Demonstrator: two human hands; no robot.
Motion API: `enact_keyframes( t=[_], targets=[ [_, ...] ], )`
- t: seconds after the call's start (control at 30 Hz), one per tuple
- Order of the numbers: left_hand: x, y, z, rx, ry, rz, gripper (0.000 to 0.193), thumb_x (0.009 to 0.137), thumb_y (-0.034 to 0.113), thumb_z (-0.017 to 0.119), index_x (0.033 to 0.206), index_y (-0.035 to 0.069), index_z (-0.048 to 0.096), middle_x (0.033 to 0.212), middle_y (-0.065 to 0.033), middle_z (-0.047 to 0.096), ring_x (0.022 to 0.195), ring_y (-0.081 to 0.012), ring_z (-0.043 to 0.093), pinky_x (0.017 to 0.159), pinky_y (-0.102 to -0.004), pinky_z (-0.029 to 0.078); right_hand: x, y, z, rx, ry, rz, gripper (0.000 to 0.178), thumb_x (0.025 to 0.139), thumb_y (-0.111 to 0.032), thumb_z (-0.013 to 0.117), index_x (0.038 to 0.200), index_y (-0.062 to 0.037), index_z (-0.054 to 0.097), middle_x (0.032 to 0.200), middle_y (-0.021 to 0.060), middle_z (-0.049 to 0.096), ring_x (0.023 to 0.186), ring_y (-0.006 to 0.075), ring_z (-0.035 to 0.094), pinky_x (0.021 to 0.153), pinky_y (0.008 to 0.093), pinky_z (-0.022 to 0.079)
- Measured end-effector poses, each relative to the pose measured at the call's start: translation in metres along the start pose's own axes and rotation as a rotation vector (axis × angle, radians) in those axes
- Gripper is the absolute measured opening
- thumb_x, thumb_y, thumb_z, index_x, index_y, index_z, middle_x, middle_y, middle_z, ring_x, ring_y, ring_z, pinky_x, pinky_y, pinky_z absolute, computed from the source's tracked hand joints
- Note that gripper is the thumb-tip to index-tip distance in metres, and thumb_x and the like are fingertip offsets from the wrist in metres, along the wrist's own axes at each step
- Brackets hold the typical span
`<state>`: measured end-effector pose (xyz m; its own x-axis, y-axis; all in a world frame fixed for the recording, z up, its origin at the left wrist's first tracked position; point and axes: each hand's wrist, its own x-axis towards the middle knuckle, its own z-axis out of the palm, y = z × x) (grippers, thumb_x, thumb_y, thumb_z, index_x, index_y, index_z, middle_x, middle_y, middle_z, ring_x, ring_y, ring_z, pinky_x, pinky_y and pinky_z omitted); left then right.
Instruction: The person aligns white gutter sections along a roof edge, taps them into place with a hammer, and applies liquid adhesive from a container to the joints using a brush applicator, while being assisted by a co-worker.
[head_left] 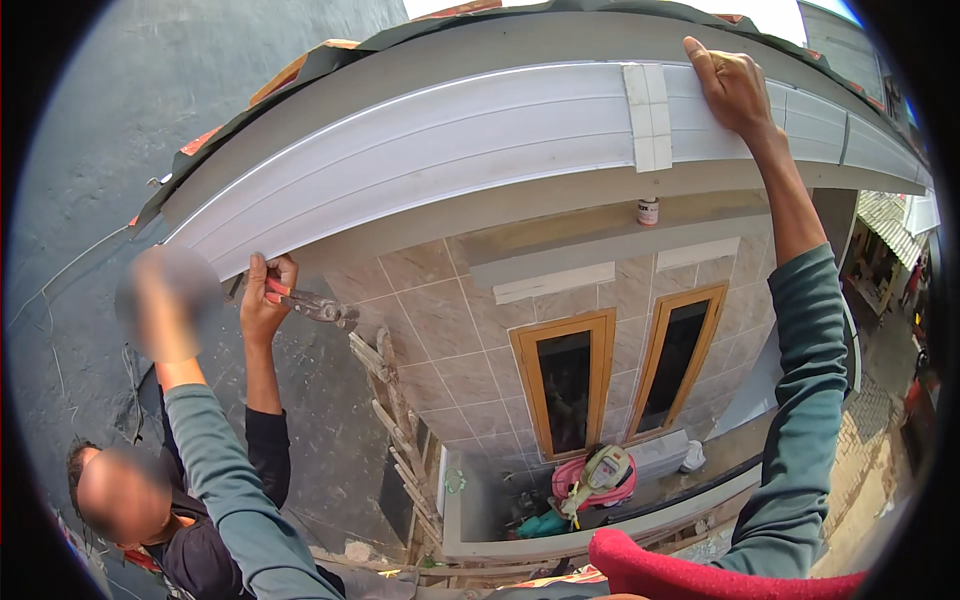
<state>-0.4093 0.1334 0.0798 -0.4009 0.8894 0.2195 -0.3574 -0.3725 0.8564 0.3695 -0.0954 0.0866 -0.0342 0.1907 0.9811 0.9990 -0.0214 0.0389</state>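
A long white ribbed panel [420, 135] runs along the fascia under the roof edge, with a short white joint piece [648, 120] across it. My right hand [735, 92] is closed over the panel's upper part, right of the joint piece. My left hand [165, 300] is raised by the panel's left end, but it is blurred out, so its fingers cannot be made out. Just right of it, a co-worker's hand [264, 305] touches the panel's lower edge and holds pliers [315, 305] with red handles.
A co-worker [195, 550] stands at lower left. Rough wooden poles [395, 420] rise near the tiled wall [440, 310]. A small can [648, 211] sits on a ledge above two wood-framed windows [565, 385]. Below are a pink basin [565, 480] and a power tool [603, 468].
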Motion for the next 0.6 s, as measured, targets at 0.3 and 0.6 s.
enact_keyframes(
  t=[0.3,0.6],
  targets=[
    [0.011,0.000,-0.021,-0.007,-0.040,-0.031,0.045,0.071,0.051,0.070,0.103,0.020,0.065,0.106,-0.0035,0.065,0.097,-0.0283,0.061,0.084,-0.0546,0.047,-0.001,-0.009,0.004,-0.023,0.009,-0.020,0.064,0.104,-0.044,0.045,0.062,0.0021,0.061,0.058,0.0208,0.058,0.057,0.0419,0.056,0.061,0.0477,0.046],
    [0.028,0.020,-0.058,-0.002,-0.074,-0.026,0.047,0.074,0.057,0.067,0.105,0.021,0.067,0.106,-0.0037,0.067,0.097,-0.0281,0.061,0.083,-0.0522,0.049,-0.004,-0.006,0.004,0.016,0.000,-0.020,0.064,0.104,-0.043,0.046,0.062,0.0028,0.060,0.058,0.0207,0.058,0.054,0.0413,0.054,0.059,0.0472,0.046]
  ],
)
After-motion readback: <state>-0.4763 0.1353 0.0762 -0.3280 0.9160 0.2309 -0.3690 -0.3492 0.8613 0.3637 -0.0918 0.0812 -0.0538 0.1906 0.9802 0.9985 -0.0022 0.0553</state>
